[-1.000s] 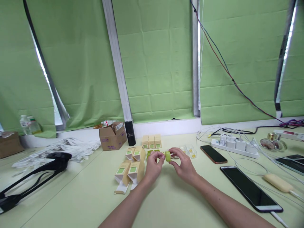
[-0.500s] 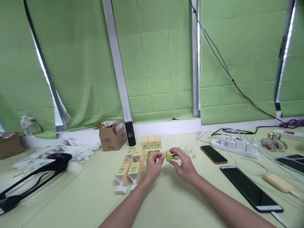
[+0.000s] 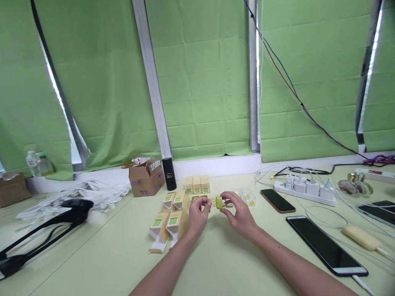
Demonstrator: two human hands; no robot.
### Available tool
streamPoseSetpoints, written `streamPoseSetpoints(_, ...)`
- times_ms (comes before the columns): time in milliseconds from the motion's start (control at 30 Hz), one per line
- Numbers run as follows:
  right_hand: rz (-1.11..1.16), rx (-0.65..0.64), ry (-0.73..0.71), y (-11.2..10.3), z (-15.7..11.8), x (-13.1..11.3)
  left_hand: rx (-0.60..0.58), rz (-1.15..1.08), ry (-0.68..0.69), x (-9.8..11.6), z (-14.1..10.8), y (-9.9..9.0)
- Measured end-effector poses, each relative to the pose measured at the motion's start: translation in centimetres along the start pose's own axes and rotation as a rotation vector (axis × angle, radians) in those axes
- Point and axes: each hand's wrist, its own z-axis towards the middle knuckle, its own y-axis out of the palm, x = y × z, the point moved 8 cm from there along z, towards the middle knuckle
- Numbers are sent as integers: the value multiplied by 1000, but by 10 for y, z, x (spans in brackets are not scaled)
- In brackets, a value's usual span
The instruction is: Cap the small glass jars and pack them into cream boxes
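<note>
Two hands, one tiny green piece (image 3: 219, 202), and it's sitting right between them, up off the surface (image 3: 222, 263). The right hand (image 3: 240, 217) has it between thumb and fingers, so that's the nearer one, coming at it from the piece's right side. It looks a bit taller than wide, standing roughly upright. On its left there's a small yellowish bit (image 3: 213, 202) in the gap, running sideways towards the left hand (image 3: 198, 216), which is closed in a pinch and seems to have hold of the end of it. Too small for me to tell if the bit and the green piece are actually joined.

As for containers: just beyond the right hand is a clear tray (image 3: 252, 197) with round yellow-centred things in it, partly blocked by the fingers. Left of the left hand are four tan cartons (image 3: 162, 214) with green label patches, and the near pair have white flaps sticking out towards the person. Can't see what's inside any of those. Three more small cartons (image 3: 196, 183) are lined up farther back, and some other green stuff (image 3: 195, 198) peeks out behind the left hand. The brown cardboard box (image 3: 145, 181) has its flaps up, contents hidden.
</note>
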Motion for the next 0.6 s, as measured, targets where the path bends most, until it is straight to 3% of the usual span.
streamPoseSetpoints(267, -47, 50, 31, -8, 2, 1, 142, 70, 41, 7, -3, -15)
streamPoseSetpoints(600, -141, -6, -31, -2, 0, -2, -91, 214, 275, 32, -18, 11)
